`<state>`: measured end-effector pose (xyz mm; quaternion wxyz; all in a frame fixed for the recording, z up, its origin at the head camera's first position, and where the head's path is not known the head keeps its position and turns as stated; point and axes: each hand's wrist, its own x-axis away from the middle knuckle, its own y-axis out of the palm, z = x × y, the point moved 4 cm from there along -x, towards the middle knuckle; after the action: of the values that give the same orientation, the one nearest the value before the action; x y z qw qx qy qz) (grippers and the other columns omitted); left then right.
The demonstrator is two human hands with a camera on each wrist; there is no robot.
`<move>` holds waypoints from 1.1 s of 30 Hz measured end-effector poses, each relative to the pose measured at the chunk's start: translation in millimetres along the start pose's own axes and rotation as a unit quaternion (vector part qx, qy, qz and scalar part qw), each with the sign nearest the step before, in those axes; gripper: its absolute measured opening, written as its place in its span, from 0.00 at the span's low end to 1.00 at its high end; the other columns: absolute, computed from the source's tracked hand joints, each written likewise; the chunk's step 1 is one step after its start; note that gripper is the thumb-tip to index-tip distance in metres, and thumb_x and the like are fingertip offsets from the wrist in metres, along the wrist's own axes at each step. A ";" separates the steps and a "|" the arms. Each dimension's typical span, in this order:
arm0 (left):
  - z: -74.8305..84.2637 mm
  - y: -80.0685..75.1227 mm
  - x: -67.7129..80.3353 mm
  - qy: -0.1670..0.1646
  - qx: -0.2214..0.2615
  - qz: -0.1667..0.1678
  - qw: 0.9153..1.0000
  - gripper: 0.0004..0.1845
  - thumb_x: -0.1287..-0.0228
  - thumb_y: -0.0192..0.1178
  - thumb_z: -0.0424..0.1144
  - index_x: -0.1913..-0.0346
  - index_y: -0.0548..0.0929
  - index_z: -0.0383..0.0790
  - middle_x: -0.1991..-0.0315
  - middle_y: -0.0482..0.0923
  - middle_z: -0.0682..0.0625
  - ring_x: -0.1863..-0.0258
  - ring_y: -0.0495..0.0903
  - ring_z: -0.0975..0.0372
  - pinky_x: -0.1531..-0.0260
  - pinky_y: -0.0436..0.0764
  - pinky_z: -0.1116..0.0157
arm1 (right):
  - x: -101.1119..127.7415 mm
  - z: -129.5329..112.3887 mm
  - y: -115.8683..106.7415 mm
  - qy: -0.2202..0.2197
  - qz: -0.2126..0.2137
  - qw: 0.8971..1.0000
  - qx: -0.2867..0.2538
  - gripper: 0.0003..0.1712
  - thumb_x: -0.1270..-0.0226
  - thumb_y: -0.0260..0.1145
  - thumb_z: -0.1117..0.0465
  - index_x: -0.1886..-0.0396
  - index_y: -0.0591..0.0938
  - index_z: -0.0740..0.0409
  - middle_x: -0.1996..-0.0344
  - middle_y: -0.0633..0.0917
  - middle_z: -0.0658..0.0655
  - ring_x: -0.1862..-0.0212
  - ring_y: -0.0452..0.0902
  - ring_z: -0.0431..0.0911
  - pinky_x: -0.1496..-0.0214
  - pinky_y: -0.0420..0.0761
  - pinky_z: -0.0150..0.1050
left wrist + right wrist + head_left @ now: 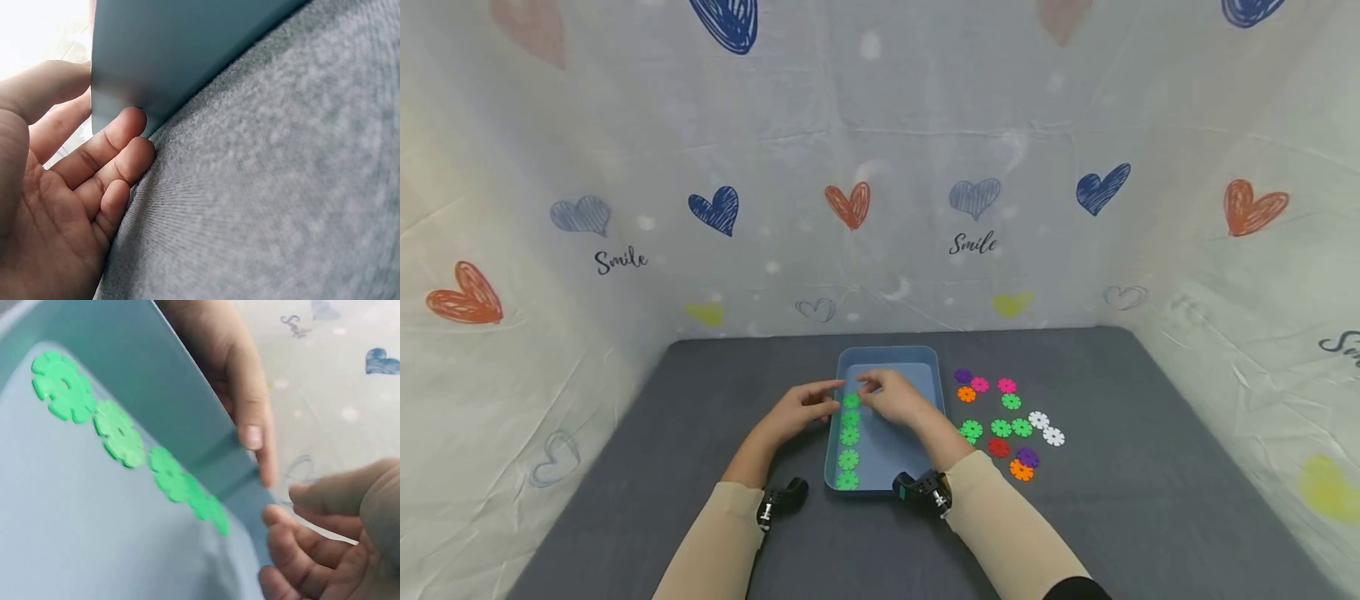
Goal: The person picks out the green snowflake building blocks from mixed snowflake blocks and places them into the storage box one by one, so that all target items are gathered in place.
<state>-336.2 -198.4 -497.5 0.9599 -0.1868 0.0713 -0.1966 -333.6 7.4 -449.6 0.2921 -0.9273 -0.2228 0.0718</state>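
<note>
A shallow blue tray (891, 454) lies on the table, with several green notched plastic discs (848, 436) in a column along its left wall. At that wall's outer side is my left hand (797, 408). Its loosely bent fingertips (134, 122) lie against the tray wall (169, 50) in the left wrist view. My right hand (891, 396) hovers over the tray's upper part, close to the topmost green disc (851, 401). In the right wrist view, thumb and fingertips of the right hand (331, 544) stand apart with nothing between them, near the rim.
Right of the tray lie loose notched discs: white (1054, 437), red (998, 447), purple (1027, 457), orange (1021, 471), pink (1007, 385) and more green ones (1011, 402). A patterned cloth (910, 167) encloses the grey table (1120, 517) at the back and sides.
</note>
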 end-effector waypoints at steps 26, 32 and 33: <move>-0.5 1.5 1.7 -0.022 -0.022 0.020 0.999 0.27 0.25 0.63 0.37 0.28 0.73 0.33 0.63 0.82 0.48 0.64 0.79 0.53 0.59 0.76 0.57 | 110.8 75.2 -140.1 0.114 0.247 0.961 0.049 0.21 0.23 0.62 0.59 0.36 0.81 0.65 0.55 0.83 0.61 0.61 0.78 0.52 0.66 0.74 0.42; 1.9 3.2 1.8 -0.029 -0.011 0.011 0.999 0.27 0.25 0.61 0.34 0.28 0.71 0.28 0.63 0.82 0.46 0.63 0.79 0.43 0.60 0.77 0.52 | 117.0 104.1 -138.5 0.230 0.268 0.928 0.115 0.21 0.25 0.63 0.59 0.39 0.83 0.67 0.47 0.85 0.68 0.59 0.82 0.60 0.62 0.79 0.51; 1.9 2.9 1.7 -0.028 -0.012 0.011 0.999 0.27 0.25 0.61 0.34 0.28 0.71 0.28 0.63 0.82 0.46 0.62 0.79 0.42 0.60 0.77 0.51 | 116.3 108.7 -136.6 0.247 0.264 0.924 0.127 0.22 0.27 0.65 0.58 0.40 0.83 0.68 0.46 0.84 0.69 0.56 0.82 0.62 0.59 0.80 0.54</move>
<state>-333.2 -196.1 -497.0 0.9614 -0.2025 0.0483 -0.1797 -309.4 215.4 -460.6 0.4235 -0.8960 0.1203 -0.0570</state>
